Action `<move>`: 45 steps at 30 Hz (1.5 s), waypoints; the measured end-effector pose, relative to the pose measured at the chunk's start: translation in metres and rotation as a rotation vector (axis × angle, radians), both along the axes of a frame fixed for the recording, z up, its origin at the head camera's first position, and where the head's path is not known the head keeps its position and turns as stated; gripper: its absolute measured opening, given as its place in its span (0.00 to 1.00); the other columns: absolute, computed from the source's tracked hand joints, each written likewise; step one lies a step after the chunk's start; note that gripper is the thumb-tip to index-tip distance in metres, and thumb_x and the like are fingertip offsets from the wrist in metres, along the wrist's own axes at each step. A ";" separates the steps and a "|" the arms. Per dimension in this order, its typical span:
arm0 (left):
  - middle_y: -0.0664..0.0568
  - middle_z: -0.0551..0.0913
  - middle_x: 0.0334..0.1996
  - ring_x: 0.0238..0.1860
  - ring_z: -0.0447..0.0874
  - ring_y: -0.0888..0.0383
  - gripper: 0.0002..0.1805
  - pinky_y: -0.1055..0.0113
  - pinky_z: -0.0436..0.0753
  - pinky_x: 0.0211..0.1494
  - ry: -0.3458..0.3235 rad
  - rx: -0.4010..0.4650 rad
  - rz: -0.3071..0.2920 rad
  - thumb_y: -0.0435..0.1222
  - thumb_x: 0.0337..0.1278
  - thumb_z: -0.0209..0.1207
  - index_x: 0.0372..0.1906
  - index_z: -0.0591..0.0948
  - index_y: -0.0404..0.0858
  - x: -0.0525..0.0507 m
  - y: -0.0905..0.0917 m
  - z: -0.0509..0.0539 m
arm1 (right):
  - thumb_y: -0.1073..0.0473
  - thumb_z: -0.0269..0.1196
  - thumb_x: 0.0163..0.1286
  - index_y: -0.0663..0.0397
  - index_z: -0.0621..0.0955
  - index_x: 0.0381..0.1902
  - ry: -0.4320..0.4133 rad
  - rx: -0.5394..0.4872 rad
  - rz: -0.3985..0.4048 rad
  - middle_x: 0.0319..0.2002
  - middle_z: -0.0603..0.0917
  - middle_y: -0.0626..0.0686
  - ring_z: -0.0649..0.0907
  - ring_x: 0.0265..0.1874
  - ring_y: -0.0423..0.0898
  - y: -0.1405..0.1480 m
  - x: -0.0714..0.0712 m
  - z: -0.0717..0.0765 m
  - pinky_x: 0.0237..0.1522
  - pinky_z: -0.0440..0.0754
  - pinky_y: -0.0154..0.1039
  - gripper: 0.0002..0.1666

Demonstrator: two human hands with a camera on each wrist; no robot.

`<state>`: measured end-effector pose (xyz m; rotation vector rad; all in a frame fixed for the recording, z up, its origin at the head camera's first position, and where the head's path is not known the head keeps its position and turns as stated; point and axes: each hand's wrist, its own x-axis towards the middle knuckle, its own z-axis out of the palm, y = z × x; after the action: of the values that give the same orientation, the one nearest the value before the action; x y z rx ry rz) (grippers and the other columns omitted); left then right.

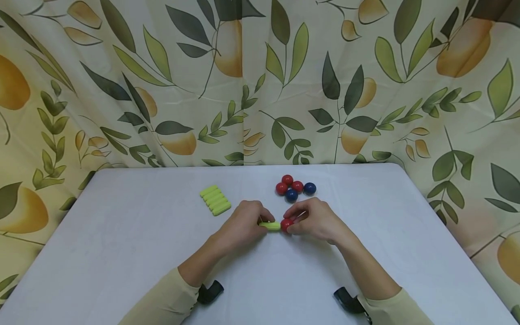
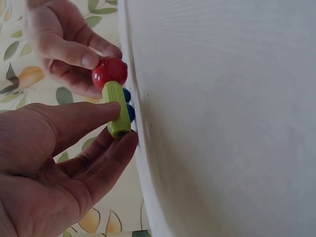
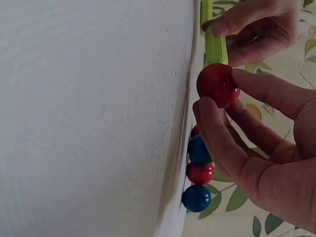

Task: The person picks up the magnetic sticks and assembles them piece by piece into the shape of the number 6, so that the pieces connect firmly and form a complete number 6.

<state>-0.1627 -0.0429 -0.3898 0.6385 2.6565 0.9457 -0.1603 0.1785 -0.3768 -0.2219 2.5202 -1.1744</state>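
Observation:
Between thumb and fingers, my left hand (image 1: 246,220) pinches a short lime-green stick (image 1: 271,225). My right hand (image 1: 314,220) holds a glossy red ball (image 1: 286,225) by its fingertips. The ball touches the right end of the stick, seen closely in the left wrist view, where the green stick (image 2: 117,109) meets the red ball (image 2: 109,71). In the right wrist view a thin seam runs across the red ball (image 3: 217,85). Whether the two pieces are joined or merely touching, I cannot tell.
On the white table (image 1: 122,243), several lime-green sticks (image 1: 215,200) lie side by side, behind my left hand. A cluster of red balls (image 1: 287,180) and blue balls (image 1: 291,195) sits behind my right hand. A patterned curtain (image 1: 284,90) hangs beyond the far edge.

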 end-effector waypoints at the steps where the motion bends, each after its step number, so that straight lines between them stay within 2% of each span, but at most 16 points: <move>1: 0.55 0.86 0.35 0.37 0.80 0.60 0.13 0.70 0.81 0.43 0.008 0.003 -0.005 0.26 0.58 0.69 0.47 0.91 0.38 0.000 0.000 0.000 | 0.61 0.78 0.58 0.54 0.90 0.47 0.001 0.001 0.001 0.39 0.89 0.52 0.85 0.38 0.48 0.000 0.000 0.000 0.39 0.86 0.39 0.18; 14: 0.54 0.85 0.35 0.35 0.80 0.61 0.14 0.71 0.81 0.41 0.048 0.008 -0.017 0.25 0.56 0.69 0.47 0.92 0.38 0.001 0.000 0.000 | 0.59 0.79 0.58 0.54 0.89 0.46 0.013 0.016 0.024 0.37 0.89 0.51 0.85 0.37 0.47 0.000 0.001 0.002 0.39 0.86 0.39 0.17; 25: 0.54 0.85 0.34 0.35 0.79 0.60 0.13 0.70 0.80 0.41 0.032 0.015 -0.029 0.25 0.57 0.69 0.46 0.91 0.38 0.002 0.000 0.000 | 0.60 0.79 0.58 0.54 0.90 0.45 -0.001 0.032 0.019 0.37 0.89 0.51 0.85 0.37 0.47 0.001 -0.001 0.000 0.40 0.86 0.38 0.17; 35: 0.54 0.85 0.35 0.36 0.80 0.60 0.14 0.70 0.81 0.42 0.022 0.009 -0.038 0.25 0.57 0.69 0.47 0.91 0.38 0.001 -0.002 0.000 | 0.60 0.80 0.57 0.53 0.90 0.44 0.026 0.053 0.010 0.36 0.89 0.50 0.85 0.36 0.47 -0.001 0.000 -0.001 0.39 0.85 0.39 0.16; 40: 0.55 0.86 0.37 0.39 0.81 0.60 0.15 0.69 0.82 0.44 -0.011 0.009 -0.041 0.26 0.56 0.70 0.48 0.91 0.40 0.001 -0.006 0.000 | 0.61 0.80 0.56 0.54 0.90 0.43 0.030 0.063 0.007 0.35 0.89 0.50 0.85 0.36 0.47 0.000 0.001 -0.002 0.38 0.85 0.39 0.16; 45: 0.56 0.86 0.38 0.41 0.81 0.59 0.16 0.66 0.82 0.46 -0.077 0.035 -0.016 0.29 0.57 0.71 0.50 0.90 0.42 -0.001 -0.013 0.001 | 0.61 0.80 0.56 0.54 0.90 0.43 0.027 0.062 0.009 0.35 0.89 0.50 0.84 0.35 0.47 0.001 0.001 -0.003 0.37 0.84 0.38 0.16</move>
<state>-0.1639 -0.0558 -0.3892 0.6173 2.5696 0.9942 -0.1589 0.1795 -0.3802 -0.2350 2.5720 -1.0955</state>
